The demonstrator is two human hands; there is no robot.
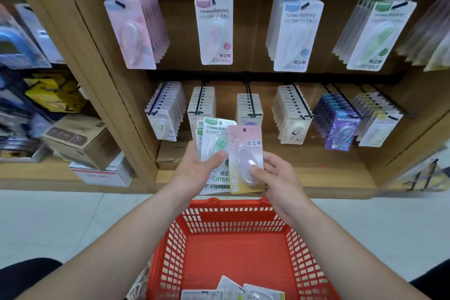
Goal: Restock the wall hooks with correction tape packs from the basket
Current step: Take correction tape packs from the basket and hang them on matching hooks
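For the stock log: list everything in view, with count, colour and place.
Upper hook stacks: four, plus one cut off right; pink, white, bluish, green; top row.
Lower hook stacks: six; mostly white, one purple; bottom row.
Basket: one, red, below the hands.
Loose packs: about three, whitish, in the basket.
Cardboard boxes: at least two, brown and white, lower left shelf.
Green packs: several, green-white, fanned in the left hand.
Pink pack: one, pink, in the right hand.
Left hand: one, holds the green packs.
Right hand: one, pinches the pink pack.
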